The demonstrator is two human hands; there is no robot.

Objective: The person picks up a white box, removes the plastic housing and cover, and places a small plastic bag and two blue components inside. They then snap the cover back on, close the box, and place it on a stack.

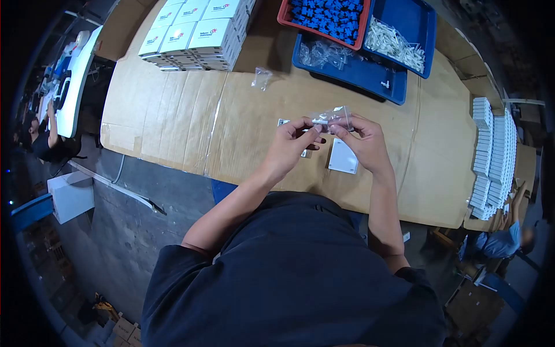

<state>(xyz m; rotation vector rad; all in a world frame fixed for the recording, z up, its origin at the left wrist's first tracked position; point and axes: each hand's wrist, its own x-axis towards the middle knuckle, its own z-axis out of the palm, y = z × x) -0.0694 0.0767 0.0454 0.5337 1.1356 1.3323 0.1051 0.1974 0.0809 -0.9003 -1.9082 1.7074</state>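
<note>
Both hands meet above the cardboard-covered table, in front of my body. My left hand [291, 144] pinches a small white plastic piece [319, 122] at the mouth side of a small clear plastic bag [342, 114]. The bag is gripped by my right hand [365, 144], its thumb and fingers closed on the film. Just below the right fingers, a flat white box [343, 157] lies on the table. Partly hidden by my left hand is an item with a black-and-white printed label [282, 122].
White printed boxes [188, 36] are stacked at the back left. A red bin [362, 29] of blue parts and blue trays [399, 92] with white pieces and bags stand at the back. Another clear bag [262, 78] lies nearer. White boxes [492, 156] line the right edge. People work at both sides.
</note>
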